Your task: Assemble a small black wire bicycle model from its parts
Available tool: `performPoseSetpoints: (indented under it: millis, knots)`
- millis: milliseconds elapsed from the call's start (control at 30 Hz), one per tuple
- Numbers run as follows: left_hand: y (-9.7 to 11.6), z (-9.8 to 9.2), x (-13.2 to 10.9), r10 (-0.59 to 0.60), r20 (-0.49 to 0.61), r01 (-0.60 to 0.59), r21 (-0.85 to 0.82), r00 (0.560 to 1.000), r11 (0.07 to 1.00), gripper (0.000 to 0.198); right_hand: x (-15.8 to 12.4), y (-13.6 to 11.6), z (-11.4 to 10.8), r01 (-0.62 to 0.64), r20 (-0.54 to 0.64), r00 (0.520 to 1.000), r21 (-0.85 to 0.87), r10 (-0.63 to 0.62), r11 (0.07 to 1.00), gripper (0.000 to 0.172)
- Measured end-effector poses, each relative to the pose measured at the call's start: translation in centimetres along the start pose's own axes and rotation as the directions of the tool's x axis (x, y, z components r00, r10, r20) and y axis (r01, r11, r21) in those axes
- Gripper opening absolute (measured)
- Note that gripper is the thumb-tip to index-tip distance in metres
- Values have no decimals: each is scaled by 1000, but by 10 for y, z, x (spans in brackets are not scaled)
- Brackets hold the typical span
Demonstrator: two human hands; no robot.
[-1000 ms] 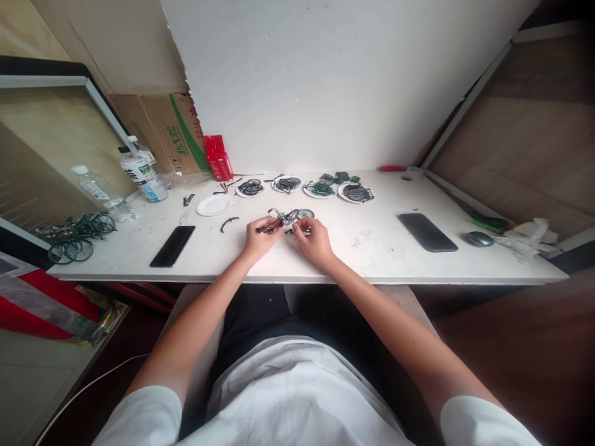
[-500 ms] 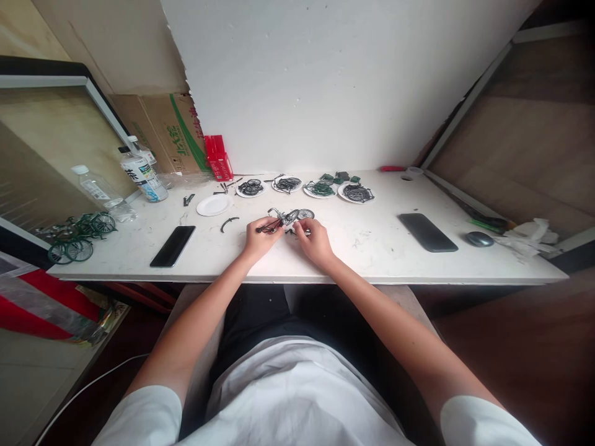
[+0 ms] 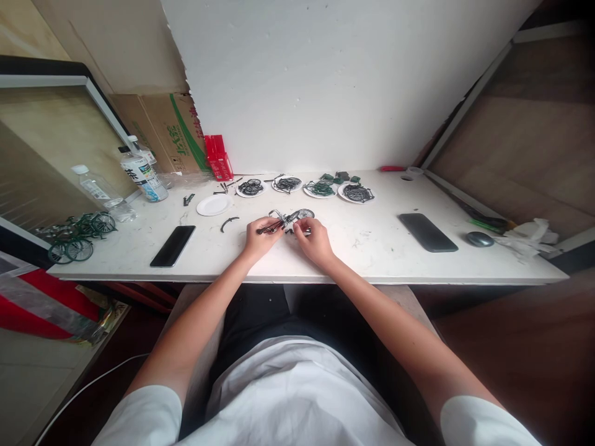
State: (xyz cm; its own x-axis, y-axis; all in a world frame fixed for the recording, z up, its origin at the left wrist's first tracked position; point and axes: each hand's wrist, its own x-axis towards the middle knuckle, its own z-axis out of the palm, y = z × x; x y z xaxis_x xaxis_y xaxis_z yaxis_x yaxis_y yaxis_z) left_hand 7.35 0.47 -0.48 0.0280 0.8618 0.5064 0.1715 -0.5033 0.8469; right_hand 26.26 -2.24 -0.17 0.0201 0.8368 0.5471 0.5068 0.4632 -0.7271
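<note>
Just in from the table's (image 3: 372, 272) near edge, about midway along it, the left hand (image 3: 263, 238) has its fingers closed on a small dark model bicycle (image 3: 292, 217), with thin black rods jutting back over the knuckles. The right hand (image 3: 313, 241) is beside it, thumb and fingertips drawn nearly together by the bicycle's near side; whether they pinch a part I cannot tell. The bicycle lies at and just beyond the fingertips, its spoked wheel toward the right.

It looks very light and stiff, probably plastic, with slender rods and spokes that could snap or bend; the thicker middle of the frame seems the safest hold, with light pressure.

Toward the left edge lies a black phone (image 3: 172, 246). Slightly farther in is a curved black part (image 3: 229, 223), then a white plate (image 3: 214, 205); near the far edge, plates of dark parts (image 3: 357, 193) stand in a row.
</note>
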Motion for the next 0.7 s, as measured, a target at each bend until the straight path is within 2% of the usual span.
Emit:
performPoseSetpoints:
  millis: [700]
  knots:
    - [4, 0, 0, -17, 14, 17, 5, 1000, 1000, 26, 0, -4, -2, -18, 9, 1000, 32, 18, 999, 20]
